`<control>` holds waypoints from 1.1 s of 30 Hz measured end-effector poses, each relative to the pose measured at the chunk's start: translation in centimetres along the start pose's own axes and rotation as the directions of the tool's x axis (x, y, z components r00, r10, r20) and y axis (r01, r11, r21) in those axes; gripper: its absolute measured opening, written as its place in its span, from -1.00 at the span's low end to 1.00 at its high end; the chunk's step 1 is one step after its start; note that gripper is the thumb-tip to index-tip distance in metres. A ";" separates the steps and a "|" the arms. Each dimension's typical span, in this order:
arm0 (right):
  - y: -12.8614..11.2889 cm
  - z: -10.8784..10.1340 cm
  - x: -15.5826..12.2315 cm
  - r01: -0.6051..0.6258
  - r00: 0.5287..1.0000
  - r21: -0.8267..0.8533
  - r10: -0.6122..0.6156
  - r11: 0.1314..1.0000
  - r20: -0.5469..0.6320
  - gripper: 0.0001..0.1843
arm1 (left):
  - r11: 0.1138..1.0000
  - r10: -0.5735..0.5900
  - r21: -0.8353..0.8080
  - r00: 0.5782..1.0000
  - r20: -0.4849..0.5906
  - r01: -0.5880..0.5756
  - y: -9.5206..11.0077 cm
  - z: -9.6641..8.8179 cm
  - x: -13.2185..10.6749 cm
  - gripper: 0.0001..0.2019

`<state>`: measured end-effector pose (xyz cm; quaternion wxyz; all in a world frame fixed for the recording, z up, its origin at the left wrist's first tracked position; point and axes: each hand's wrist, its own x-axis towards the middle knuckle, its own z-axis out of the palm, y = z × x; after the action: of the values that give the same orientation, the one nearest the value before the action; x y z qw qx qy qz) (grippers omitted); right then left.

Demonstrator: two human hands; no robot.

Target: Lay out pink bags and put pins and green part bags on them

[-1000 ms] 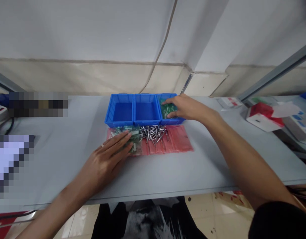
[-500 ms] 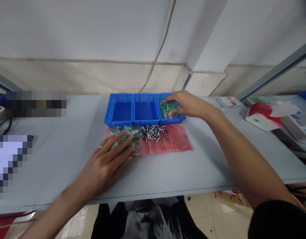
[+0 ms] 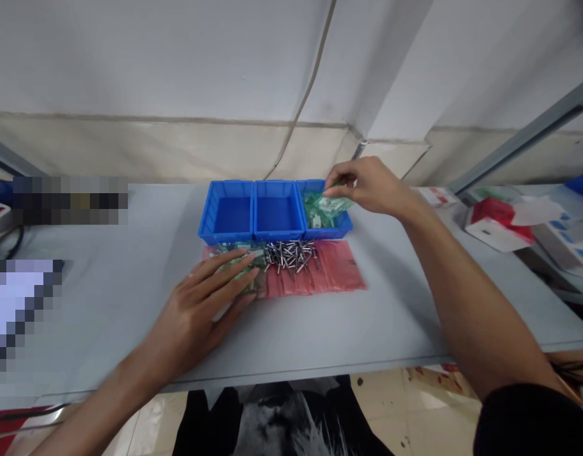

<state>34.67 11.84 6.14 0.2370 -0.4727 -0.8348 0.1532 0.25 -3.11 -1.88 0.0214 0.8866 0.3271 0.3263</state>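
Note:
My right hand (image 3: 362, 183) is closed in a pinch on a green-tinted plastic bag (image 3: 336, 204) with pale parts inside, lifted at the right blue bin (image 3: 345, 225). More green packing lies in that bin. With fingers stretched out, my left hand (image 3: 208, 294) rests on clear greenish plastic bags (image 3: 260, 256), partly hiding them. Those bags lie at the left end of a row of red plastic bags (image 3: 341, 269). A pile of loose silver rivets (image 3: 291, 254) is heaped on the red bags, right of my left fingertips.
The middle bin (image 3: 278, 212) and left bin (image 3: 231, 212) show bare blue floors. At the right are a red and white box (image 3: 497, 221) and a smaller white box (image 3: 436, 196). Blurred-out items are at the left. The grey table (image 3: 314, 329) meets the wall behind.
My right hand has closed on a green bag in the right bin and raised it a little. My left hand has stayed nearly in place, its fingers shifted slightly.

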 end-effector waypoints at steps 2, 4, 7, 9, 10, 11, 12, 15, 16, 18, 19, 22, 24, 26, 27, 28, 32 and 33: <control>-1.3 0.0 -0.6 -0.011 0.985 0.116 0.030 0.993 -0.168 -0.86 | 0.978 -0.147 -0.159 0.988 -0.045 0.138 0.7 -0.4 1.9 -0.58; -3.5 0.9 -1.6 0.003 0.950 0.304 0.092 0.953 -0.299 -0.83 | 0.886 -0.334 -0.343 0.943 -0.004 0.312 1.2 -0.5 4.1 -0.58; -7.2 3.4 -3.6 0.025 0.927 0.516 0.173 0.856 -0.333 -0.82 | 0.616 -0.452 -0.676 0.884 0.117 0.405 1.4 0.0 7.0 -0.32; -9.1 5.1 -4.9 0.025 0.913 0.589 0.221 0.808 -0.343 -0.79 | 0.464 -0.469 -0.767 0.857 0.212 0.443 1.3 0.7 8.0 -0.26; -9.8 5.8 -5.4 0.014 0.908 0.600 0.241 0.800 -0.342 -0.81 | 0.416 -0.476 -0.782 0.844 0.248 0.465 1.2 1.0 8.1 -0.33; -10.2 6.3 -5.8 0.000 0.902 0.596 0.256 0.803 -0.346 -0.83 | 0.390 -0.487 -0.785 0.831 0.267 0.481 1.1 1.3 8.1 -0.43; -10.4 6.7 -6.1 -0.010 0.897 0.586 0.266 0.811 -0.353 -0.84 | 0.382 -0.501 -0.783 0.822 0.271 0.491 1.0 1.5 7.9 -0.54; -10.1 6.9 -6.5 -0.020 0.879 0.582 0.292 0.813 -0.378 -0.86 | 0.384 -0.548 -0.777 0.800 0.244 0.499 0.9 1.8 7.2 -0.72; -9.8 6.9 -6.5 -0.024 0.874 0.597 0.307 0.802 -0.376 -0.87 | 0.373 -0.561 -0.779 0.791 0.243 0.504 0.9 1.7 7.0 -0.73; -9.2 6.8 -6.6 -0.042 0.871 0.644 0.343 0.764 -0.351 -0.87 | 0.332 -0.574 -0.787 0.774 0.268 0.520 0.9 1.6 6.6 -0.74; -8.9 6.8 -6.7 -0.050 0.876 0.678 0.359 0.734 -0.324 -0.87 | 0.317 -0.574 -0.792 0.770 0.277 0.522 0.9 1.5 6.5 -0.75; -8.5 7.0 -7.0 -0.050 0.903 0.794 0.367 0.605 -0.223 -0.80 | 0.315 -0.570 -0.797 0.774 0.275 0.515 0.8 1.4 6.1 -0.78; -8.6 7.2 -7.2 -0.053 0.917 0.834 0.357 0.549 -0.177 -0.77 | 0.296 -0.569 -0.800 0.769 0.290 0.521 0.7 1.4 5.9 -0.77; -8.8 7.2 -7.4 -0.055 0.917 0.827 0.356 0.559 -0.180 -0.78 | 0.240 -0.563 -0.805 0.754 0.339 0.542 0.7 1.4 5.8 -0.74; -9.0 7.2 -7.5 -0.049 0.914 0.816 0.356 0.577 -0.196 -0.81 | 0.205 -0.555 -0.810 0.747 0.366 0.549 0.8 1.4 5.7 -0.73; -9.2 7.2 -7.7 -0.033 0.908 0.803 0.353 0.594 -0.224 -0.84 | 0.173 -0.546 -0.815 0.743 0.388 0.553 0.8 1.4 5.7 -0.73; -10.0 7.2 -8.3 0.112 0.884 0.668 0.234 0.736 -0.405 -0.88 | 0.090 -0.502 -0.838 0.751 0.428 0.538 0.9 1.4 5.6 -0.75; -10.1 7.3 -8.5 0.159 0.879 0.585 0.156 0.795 -0.451 -0.80 | 0.081 -0.494 -0.841 0.754 0.433 0.535 0.9 1.4 5.5 -0.76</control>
<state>27.20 -0.85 2.71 0.5738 -0.3936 -0.6567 0.2908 4.78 -0.32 0.37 0.6506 0.5303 0.3609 0.4065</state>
